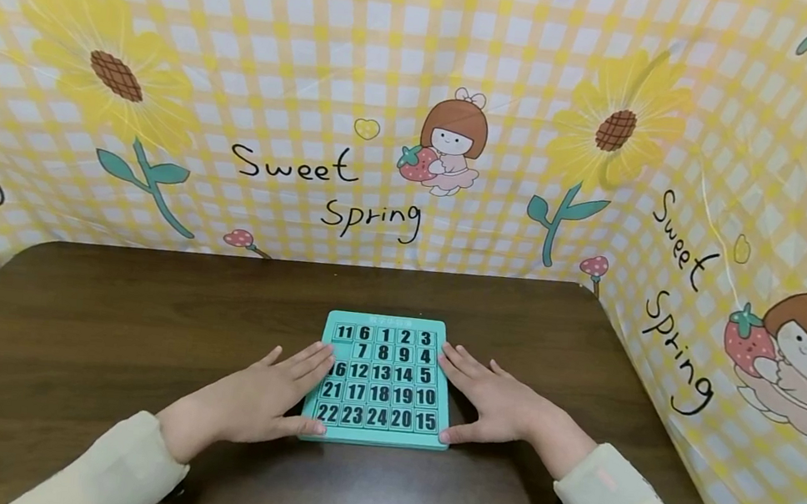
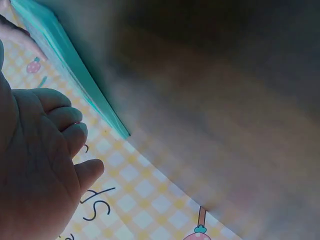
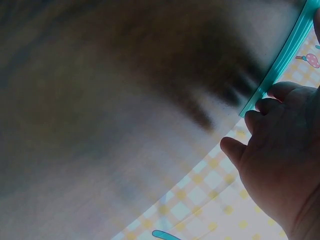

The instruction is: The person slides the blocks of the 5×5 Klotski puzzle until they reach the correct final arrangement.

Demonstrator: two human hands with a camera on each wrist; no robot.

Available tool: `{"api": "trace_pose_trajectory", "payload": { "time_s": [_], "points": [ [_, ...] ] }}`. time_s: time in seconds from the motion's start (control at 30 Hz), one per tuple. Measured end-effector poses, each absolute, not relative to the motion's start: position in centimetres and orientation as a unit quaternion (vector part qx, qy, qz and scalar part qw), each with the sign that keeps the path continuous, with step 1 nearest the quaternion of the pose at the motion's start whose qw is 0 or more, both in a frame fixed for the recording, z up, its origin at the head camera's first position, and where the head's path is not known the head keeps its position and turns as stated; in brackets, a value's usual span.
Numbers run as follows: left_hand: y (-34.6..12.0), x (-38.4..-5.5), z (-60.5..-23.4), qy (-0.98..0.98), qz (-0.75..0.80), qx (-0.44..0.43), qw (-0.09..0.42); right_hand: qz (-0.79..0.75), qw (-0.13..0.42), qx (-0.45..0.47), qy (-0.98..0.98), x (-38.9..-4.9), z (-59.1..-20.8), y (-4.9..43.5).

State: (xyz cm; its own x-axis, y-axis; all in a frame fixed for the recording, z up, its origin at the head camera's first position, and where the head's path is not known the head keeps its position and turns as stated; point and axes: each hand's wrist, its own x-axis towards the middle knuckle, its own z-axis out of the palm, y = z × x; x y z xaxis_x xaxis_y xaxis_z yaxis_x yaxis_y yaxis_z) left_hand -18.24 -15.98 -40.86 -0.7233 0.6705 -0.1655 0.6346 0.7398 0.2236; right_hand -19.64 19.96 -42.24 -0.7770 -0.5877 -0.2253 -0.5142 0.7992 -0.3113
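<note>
A turquoise number sliding puzzle (image 1: 380, 392) lies flat on the dark table, black numerals on its tiles. Its top row reads 11, 6, 1, 2, 3, and a vacant slot shows at the left of the second row. My left hand (image 1: 272, 396) rests along the puzzle's left edge, fingertips over the rim, thumb at the lower left corner. Along the right edge, my right hand (image 1: 498, 402) touches the rim with outstretched fingers, its thumb near the lower right corner. Both wrist views show the puzzle's side edge (image 2: 82, 75) beside the fingers.
The brown wooden table (image 1: 139, 312) extends around the puzzle. Behind it and to the right hangs a yellow checked cloth (image 1: 309, 39) printed with sunflowers, cartoon figures and "Sweet Spring". Pale sleeves (image 1: 112, 468) cover both forearms.
</note>
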Motion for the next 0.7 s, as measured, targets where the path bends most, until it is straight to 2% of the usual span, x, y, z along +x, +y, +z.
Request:
{"api": "trace_pose_trajectory", "payload": {
  "time_s": [0.13, 0.33, 0.7],
  "points": [
    [-15.9, -19.8, -40.9, 0.928, 0.071, 0.348, 0.110, -0.116, 0.155, -0.297, 0.935, -19.6, -42.2, 20.1],
    [-15.6, -22.2, -40.9, 0.935, 0.077, 0.320, 0.132, -0.115, 0.158, -0.297, 0.935, -19.6, -42.1, 20.1],
    [-14.6, -23.7, -41.1, 0.935, 0.085, 0.302, 0.166, -0.112, 0.156, -0.294, 0.936, -19.8, -42.4, 20.3]
  ]
}}
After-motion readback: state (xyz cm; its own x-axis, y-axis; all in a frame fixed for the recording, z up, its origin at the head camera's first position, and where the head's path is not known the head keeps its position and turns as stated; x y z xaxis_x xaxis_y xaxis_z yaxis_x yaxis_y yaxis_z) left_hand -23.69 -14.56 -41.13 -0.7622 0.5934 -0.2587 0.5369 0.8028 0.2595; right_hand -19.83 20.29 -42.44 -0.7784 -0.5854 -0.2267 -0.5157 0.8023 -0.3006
